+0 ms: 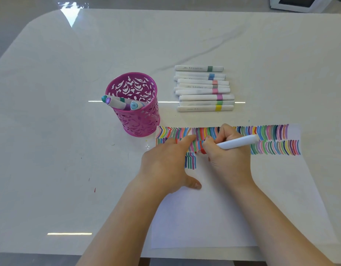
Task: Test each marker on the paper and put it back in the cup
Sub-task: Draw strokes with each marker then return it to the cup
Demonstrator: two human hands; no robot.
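My right hand (226,150) grips a white marker (237,142) with a red band, its tip down on the white paper (204,217) below two rows of coloured strokes. My left hand (166,166) rests flat on the paper's left part, fingers spread, touching the stroke rows. A pink cut-out cup (134,104) stands left of the paper with three markers (119,102) leaning inside. Several white markers (203,89) with coloured bands lie side by side behind the paper.
The white marble-look table (60,150) carries a few small ink specks at the left. Its front edge runs along the bottom of the view. A white device (300,3) sits beyond the far right corner.
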